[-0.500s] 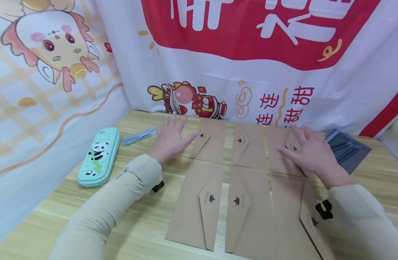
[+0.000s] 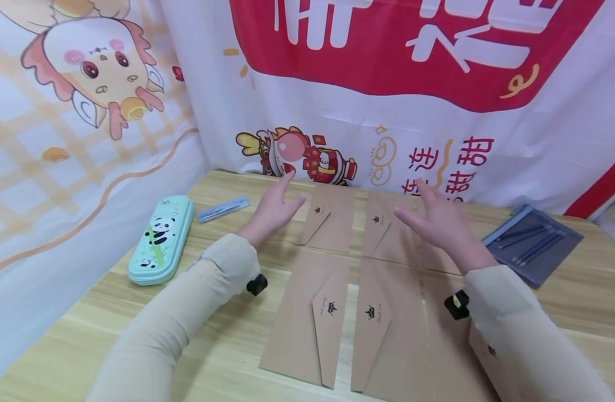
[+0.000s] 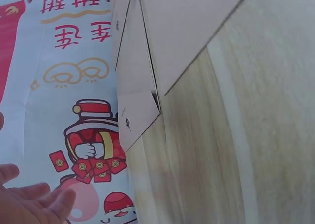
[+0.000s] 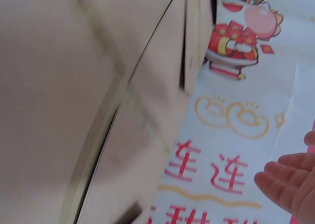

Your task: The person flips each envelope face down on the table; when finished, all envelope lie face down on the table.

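Observation:
Several brown paper envelopes lie in two rows on the wooden table, their pointed flaps printed with a small black crown. In the back row are a left envelope [image 2: 337, 212] and a middle envelope [image 2: 400, 240]; the front row includes a left envelope [image 2: 297, 312] and a middle envelope [image 2: 398, 335]. My left hand [image 2: 273, 211] hovers left of the back-left envelope, fingers extended, holding nothing. Above the back row, my right hand [image 2: 442, 226] is raised with fingers extended, also holding nothing. It and its sleeve partly hide the right-hand envelopes.
A mint pencil case [image 2: 162, 240] with pandas lies at the left, near a slim blue packet [image 2: 223, 210]. At the right is a dark blue see-through pouch [image 2: 533, 245] with pencils inside. A printed cloth [image 2: 312, 103] hangs behind the table.
My right hand has moved left from over the back-right envelope, uncovering more of the pouch. The left hand has turned from palm down to more edge-on. The envelopes keep their arrangement.

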The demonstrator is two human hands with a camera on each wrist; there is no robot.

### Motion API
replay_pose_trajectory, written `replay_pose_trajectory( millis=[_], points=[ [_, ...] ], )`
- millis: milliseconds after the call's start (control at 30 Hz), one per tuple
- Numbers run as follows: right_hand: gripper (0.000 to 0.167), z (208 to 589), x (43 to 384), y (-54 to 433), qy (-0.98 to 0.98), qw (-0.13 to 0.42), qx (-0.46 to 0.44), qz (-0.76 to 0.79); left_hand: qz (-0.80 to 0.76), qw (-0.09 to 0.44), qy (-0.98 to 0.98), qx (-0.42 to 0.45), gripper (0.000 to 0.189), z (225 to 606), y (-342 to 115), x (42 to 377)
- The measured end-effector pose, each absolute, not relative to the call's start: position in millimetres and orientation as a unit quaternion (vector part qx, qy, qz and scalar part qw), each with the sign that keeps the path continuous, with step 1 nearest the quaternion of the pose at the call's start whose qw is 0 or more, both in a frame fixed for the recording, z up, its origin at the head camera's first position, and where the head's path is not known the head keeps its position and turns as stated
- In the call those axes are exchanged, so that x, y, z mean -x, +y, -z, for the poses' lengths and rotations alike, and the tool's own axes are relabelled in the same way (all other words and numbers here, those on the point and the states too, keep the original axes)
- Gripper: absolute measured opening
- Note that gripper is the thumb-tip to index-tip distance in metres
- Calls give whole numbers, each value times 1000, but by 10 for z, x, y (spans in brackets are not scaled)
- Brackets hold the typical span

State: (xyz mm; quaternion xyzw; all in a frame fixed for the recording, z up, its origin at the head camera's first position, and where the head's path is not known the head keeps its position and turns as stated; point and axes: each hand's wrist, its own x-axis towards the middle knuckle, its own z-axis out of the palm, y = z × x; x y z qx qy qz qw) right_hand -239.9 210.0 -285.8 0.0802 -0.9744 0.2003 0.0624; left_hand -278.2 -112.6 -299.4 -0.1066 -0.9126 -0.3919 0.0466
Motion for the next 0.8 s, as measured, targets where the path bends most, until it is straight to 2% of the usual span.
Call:
replay_pose_trajectory(
  millis=[433, 800],
  points=[
    [88, 2999, 2603, 1689, -913, 1, -88, -399, 559, 23, -827, 57, 60, 3103, -1100, 2925],
    [75, 3116, 2706, 1411, -786, -76, -43, -612, 706, -34, -707, -7, 53, 3204, -1077, 2998]
  ],
)
